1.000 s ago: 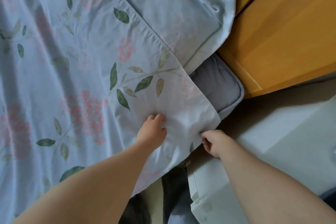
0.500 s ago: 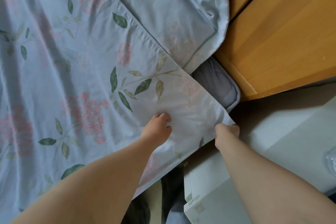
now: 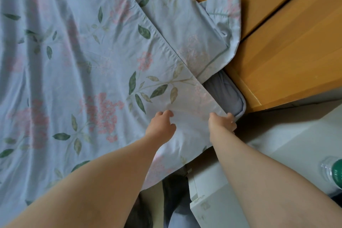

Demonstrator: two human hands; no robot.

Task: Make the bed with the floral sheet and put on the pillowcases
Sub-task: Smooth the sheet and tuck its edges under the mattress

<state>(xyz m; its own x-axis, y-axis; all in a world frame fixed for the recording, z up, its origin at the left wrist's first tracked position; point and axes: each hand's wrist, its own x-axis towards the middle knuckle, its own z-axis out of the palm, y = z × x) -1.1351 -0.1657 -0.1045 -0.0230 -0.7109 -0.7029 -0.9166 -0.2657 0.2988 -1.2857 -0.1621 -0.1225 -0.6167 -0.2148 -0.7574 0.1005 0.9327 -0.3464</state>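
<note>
The pale blue floral sheet (image 3: 77, 72) covers most of the bed, with pink blossoms and green leaves. My right hand (image 3: 223, 123) grips the sheet's corner at the mattress's near right corner. My left hand (image 3: 161, 126) rests on the sheet just left of it, fingers curled and pressing the fabric. A pillow in a matching floral pillowcase (image 3: 187, 29) lies beyond the sheet's hem, against the headboard. A patch of bare grey mattress (image 3: 224, 92) shows between the sheet's edge and the pillow.
A wooden headboard (image 3: 288, 46) runs along the upper right. A white bedside surface (image 3: 277, 146) sits on the right, with a clear bottle with a green cap (image 3: 333, 170) at its edge. Dark clothing (image 3: 174, 196) shows below the bed's edge.
My right hand has carried the sheet's corner farther toward the mattress corner, covering more grey mattress. My left hand has followed a little. The view has tilted, showing more pillow.
</note>
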